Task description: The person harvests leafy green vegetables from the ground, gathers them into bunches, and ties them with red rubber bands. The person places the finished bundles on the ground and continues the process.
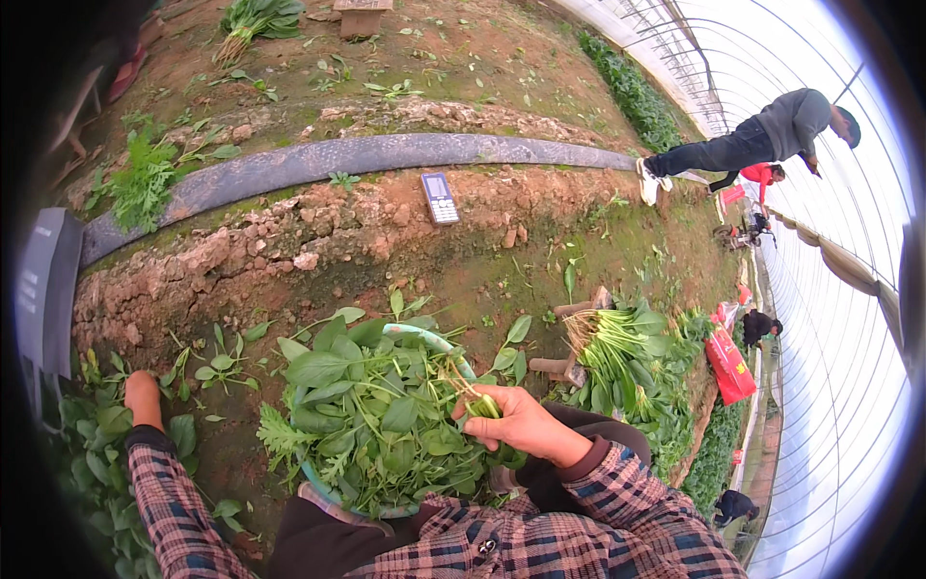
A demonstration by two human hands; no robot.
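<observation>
A basin (464,364) with a light-blue patterned rim sits at my lap, heaped with loose green leaves (376,412). Over its right side, my right hand (517,422) grips a small bunch of leafy greens (483,406) by the stems, roots pointing up and left. At the far left, my left hand (143,394) reaches down among leafy plants (108,470); its fingers are hidden, so whether it holds anything does not show. To the right of the basin, bundled greens (629,347) with pale stems and roots lie across a wooden piece (561,368).
A keypad phone (440,198) lies on cracked soil beside a long dark flat hose (391,152). A grey box-like object (52,289) stands at left. Another bundle (260,22) lies at top. Red bags (729,365) and several people, one standing (774,130), are at right.
</observation>
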